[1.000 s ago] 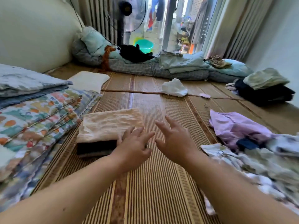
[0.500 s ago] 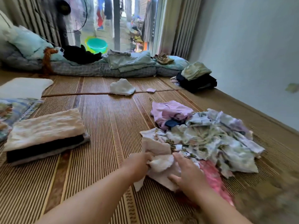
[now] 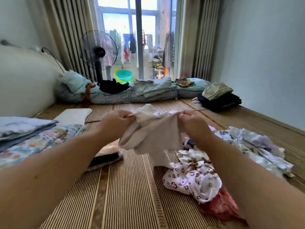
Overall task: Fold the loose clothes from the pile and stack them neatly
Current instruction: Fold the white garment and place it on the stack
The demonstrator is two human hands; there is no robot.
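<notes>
two sets of fingers (image 3: 126, 117) are curled tight, each pinching a top corner of a pale beige garment (image 3: 151, 134). the left hand (image 3: 118, 120) has the left corner and the right hand (image 3: 191, 120) the right, backs of the hands toward the camera. the fingertips are buried in the cloth, so i cannot tell how many of them do the pinching on either side.

the hands are apart and level, raised above the floor. i judge this is to pull the top edge taut and let the rest fall open, so the shape can be read before any fold is made. the stretched edge runs left to right. below it the cloth hangs in bunched folds and narrows to a tail pointing down and toward the near side, low over the woven mat (image 3: 128, 187); whether it touches i cannot tell. its long axis looks vertical, though blur and creases hide what kind of garment it is.

further out, the loose pile (image 3: 239, 151) lies on the right, with a leopard-print piece (image 3: 186, 177) at its near edge, just beside the hanging tail. on the left, partly hidden behind the left forearm, sits a small folded stack (image 3: 107, 160), probably kept there so finished pieces stay apart from the unsorted heap. the garment hangs between the two.
</notes>
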